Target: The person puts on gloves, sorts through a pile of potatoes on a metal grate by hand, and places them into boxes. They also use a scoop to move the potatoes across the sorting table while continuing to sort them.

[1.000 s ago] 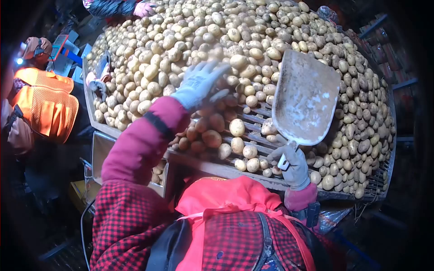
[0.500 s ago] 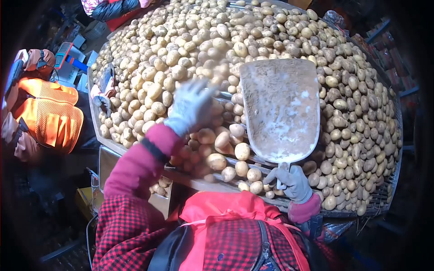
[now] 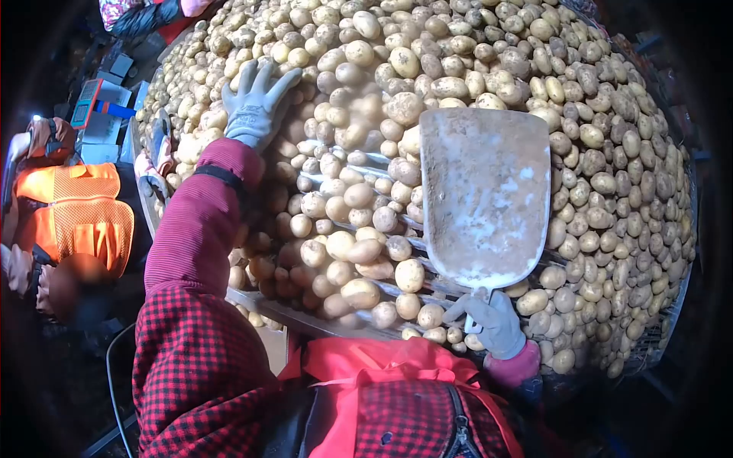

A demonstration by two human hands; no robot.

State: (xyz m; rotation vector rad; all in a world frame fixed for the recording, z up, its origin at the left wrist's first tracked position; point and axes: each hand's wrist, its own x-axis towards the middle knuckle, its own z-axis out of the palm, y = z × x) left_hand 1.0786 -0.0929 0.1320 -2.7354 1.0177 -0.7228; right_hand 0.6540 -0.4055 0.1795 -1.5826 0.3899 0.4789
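A broad pile of potatoes (image 3: 359,195) covers a slatted table. My left hand (image 3: 257,107), in a grey glove, lies on the potatoes at the upper left with its fingers spread. In my gloved right hand (image 3: 496,324), near the table's front edge, is the handle of a wide, dirt-smeared scoop (image 3: 486,198). The scoop's blade points away from me and rests over the pile. Metal slats (image 3: 366,169) show between potatoes in the middle. The fingers of my right hand are curled round the short handle, partly hiding it.
A person in an orange vest (image 3: 76,210) is at the left edge, with a gloved hand (image 3: 155,164) by the potatoes. Another person's dark sleeve (image 3: 149,17) shows at the upper left. A blue-and-red device (image 3: 86,103) stands beyond the table's left side.
My left hand has moved left and farther away, and its blurred fingers are now spread on the potatoes. The right hand still grips the scoop. The view has shifted slightly.
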